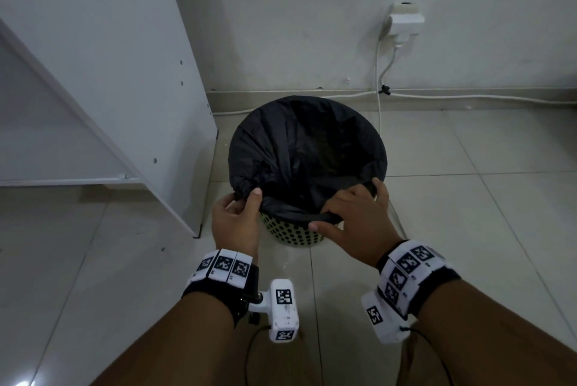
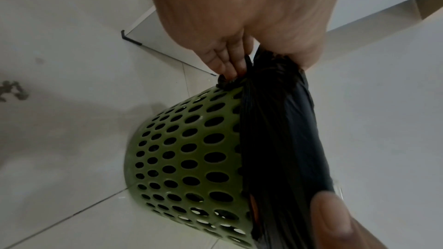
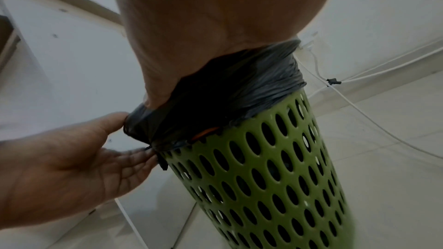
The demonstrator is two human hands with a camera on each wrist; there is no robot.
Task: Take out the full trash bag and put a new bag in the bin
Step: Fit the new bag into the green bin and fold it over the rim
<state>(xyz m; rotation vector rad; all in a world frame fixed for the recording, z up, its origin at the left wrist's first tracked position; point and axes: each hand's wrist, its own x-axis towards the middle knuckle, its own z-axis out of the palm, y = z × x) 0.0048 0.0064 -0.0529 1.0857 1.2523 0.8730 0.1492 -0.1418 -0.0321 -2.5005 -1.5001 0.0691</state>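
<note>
I look down at a green perforated bin (image 1: 292, 234) standing on a tiled floor (image 1: 468, 198), near a wall. A black bag (image 1: 281, 151) lines it, its edge folded over the rim. My left hand (image 1: 234, 220) pinches the gathered bag edge at the near left of the rim, thumb on top and fingers (image 2: 227, 63) beneath. My right hand (image 1: 356, 217) rests on the near right of the rim, fingers spread over the plastic and the thumb apart below; whether they grip the film, I cannot tell.

The bag looks thin, soft and slippery, likely to tear if snagged on the bin's holes. I judge the bunched edge the best place to hold. How heavy it is, I cannot tell.

A white cabinet (image 1: 109, 73) stands just beside the bin on the left. White cables (image 1: 379, 98) run along the wall behind. Open floor lies to the right and toward me.
</note>
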